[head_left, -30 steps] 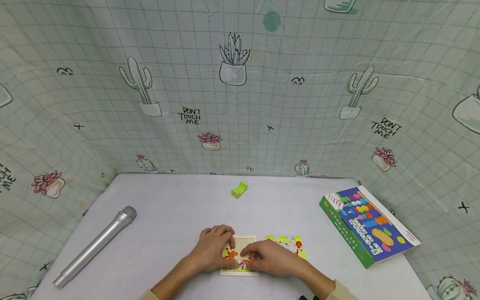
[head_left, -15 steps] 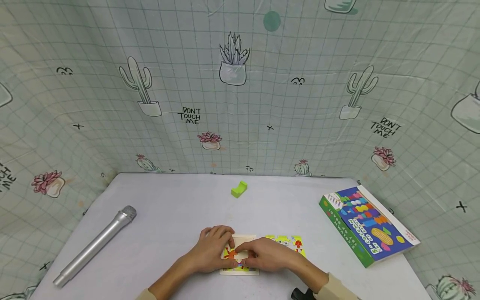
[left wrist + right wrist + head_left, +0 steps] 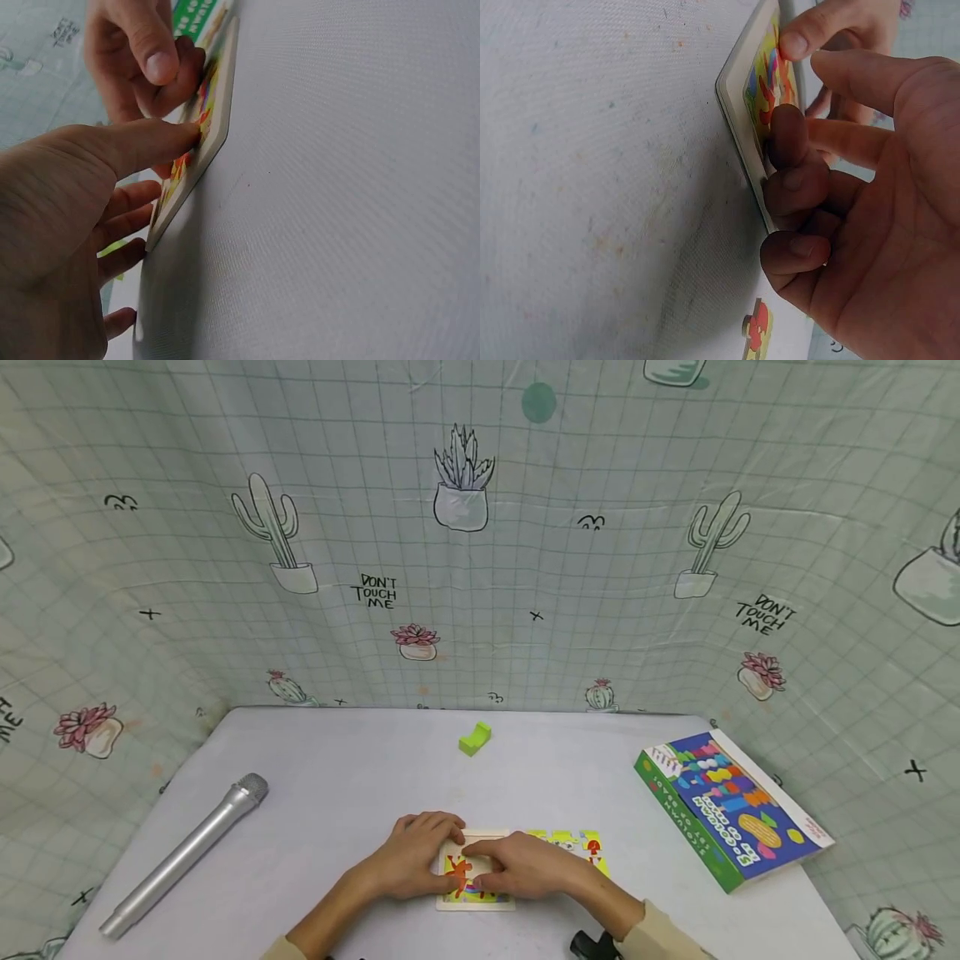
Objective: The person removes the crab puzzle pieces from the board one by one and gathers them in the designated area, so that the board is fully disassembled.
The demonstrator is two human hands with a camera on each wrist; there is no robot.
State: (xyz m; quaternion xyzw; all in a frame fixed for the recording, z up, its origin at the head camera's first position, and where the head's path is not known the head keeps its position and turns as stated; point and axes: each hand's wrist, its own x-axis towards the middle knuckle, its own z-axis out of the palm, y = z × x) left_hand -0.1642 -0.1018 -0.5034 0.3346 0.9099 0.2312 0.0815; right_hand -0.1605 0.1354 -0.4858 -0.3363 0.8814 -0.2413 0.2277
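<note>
A small wooden jigsaw puzzle board (image 3: pixel 476 906) with a pale frame lies at the table's front middle. Picture pieces with an orange figure fill its lower part; bare wood shows higher up. My left hand (image 3: pixel 417 857) grips the board's left side, the thumb (image 3: pixel 169 139) on the picture and the other fingers by the edge. Over the board's right side is my right hand (image 3: pixel 525 864), its index finger reaching across the picture and its thumb apart from it. Its other fingers (image 3: pixel 799 191) curl beside the frame. No piece shows between its fingers.
More puzzle pieces (image 3: pixel 592 843) lie right of the board, partly under the right hand. A silver microphone (image 3: pixel 183 856) lies at left, a light green block (image 3: pixel 475 739) at the back, a bead-set box (image 3: pixel 735 810) at right. A black object (image 3: pixel 592 945) sits by the right sleeve.
My right hand's index finger has moved left and farther up across the board. More of the orange figure shows between the hands. The left hand keeps its hold; the view has shifted slightly.
</note>
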